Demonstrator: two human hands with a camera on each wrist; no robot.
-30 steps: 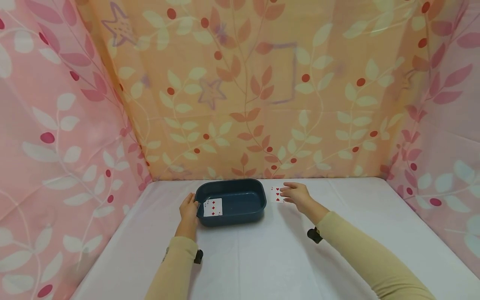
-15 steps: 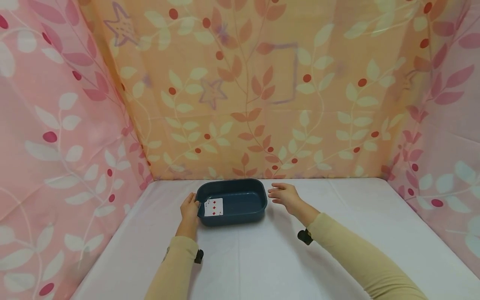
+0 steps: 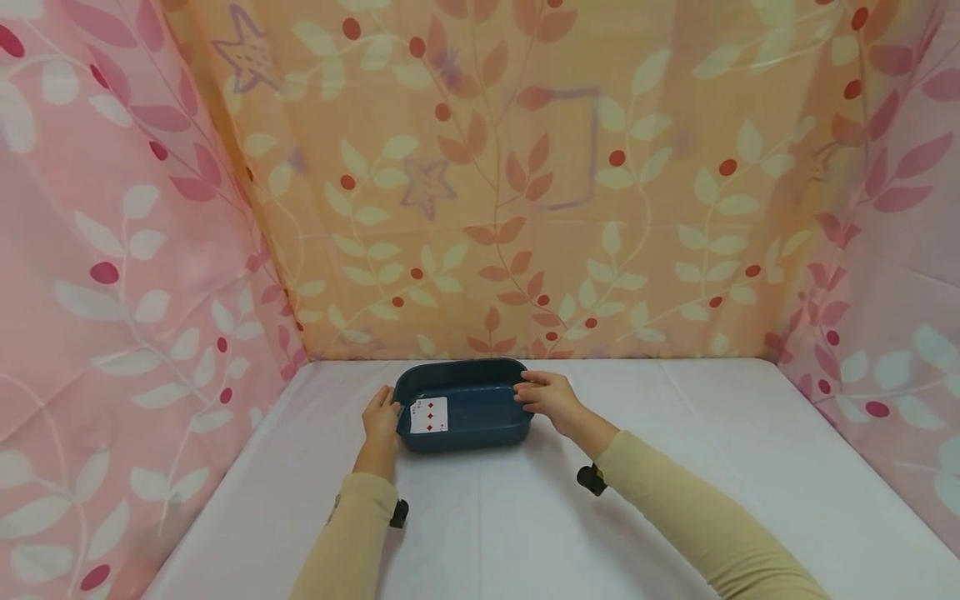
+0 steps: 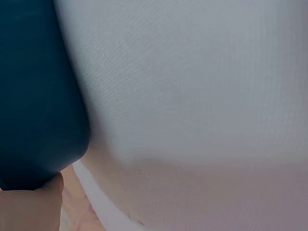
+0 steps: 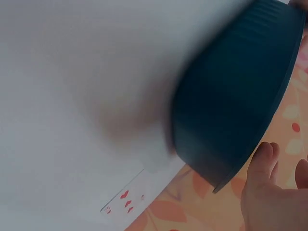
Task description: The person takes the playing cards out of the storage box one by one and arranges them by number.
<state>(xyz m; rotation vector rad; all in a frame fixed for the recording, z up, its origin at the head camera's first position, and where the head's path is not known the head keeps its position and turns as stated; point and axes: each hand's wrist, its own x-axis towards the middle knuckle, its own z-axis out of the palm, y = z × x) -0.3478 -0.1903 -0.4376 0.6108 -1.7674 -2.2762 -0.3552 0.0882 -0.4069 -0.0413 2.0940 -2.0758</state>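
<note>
On the white table stands a dark blue plastic basin (image 3: 476, 433); inside, at its left end, lies a playing card (image 3: 420, 417) with three red diamonds. My left hand (image 3: 380, 417) grips the basin's left end, and the left wrist view shows part of that hand (image 4: 29, 209) against the basin wall. At the opposite end my right hand (image 3: 557, 406) reaches over the rim, its fingers extended and holding nothing. A second card (image 5: 120, 208), with red hearts, lies on the table beside the basin in the right wrist view; my right hand hides it in the head view.
The white-covered table (image 3: 480, 533) ends just behind the basin at an orange leaf-patterned curtain (image 3: 495, 183). Pink patterned curtains flank it on the left (image 3: 142, 333) and right (image 3: 900, 292). A small black device (image 3: 592, 479) is worn on the right wrist.
My right hand has moved left, from over the hearts card to the basin's right rim. That card has gone from sight in the head view. My left hand keeps its grip.
</note>
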